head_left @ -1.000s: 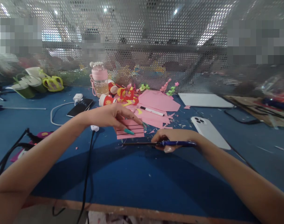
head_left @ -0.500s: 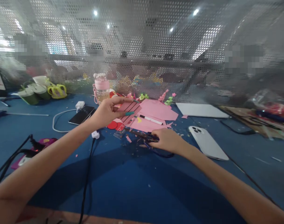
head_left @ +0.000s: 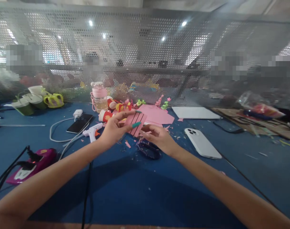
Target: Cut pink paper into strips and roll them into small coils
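My left hand [head_left: 113, 130] pinches a small piece of pink paper [head_left: 135, 124] marked with dark stripes, its thumb lying across the front. At the paper's lower right edge is my right hand [head_left: 160, 136], with thumb and fingers closed on that corner. Beneath my right hand, dark blue scissor handles [head_left: 149, 151] lie on the table; the blades are mostly hidden. Larger pink sheets [head_left: 158, 114] lie behind both hands, with small pink scraps [head_left: 127, 144] scattered in front.
A white glue gun [head_left: 92, 131], a black phone [head_left: 80, 123] and a bottle [head_left: 99, 97] are on the left. A purple power strip [head_left: 43, 160] sits nearer me. A white phone [head_left: 202, 143] lies right, below a white flat sheet [head_left: 196, 112]. A perforated screen [head_left: 145, 47] stands behind.
My right hand has left the scissors and moved up-left to the pink paper's edge. The view has shifted, and the glue gun now shows beside my left forearm.
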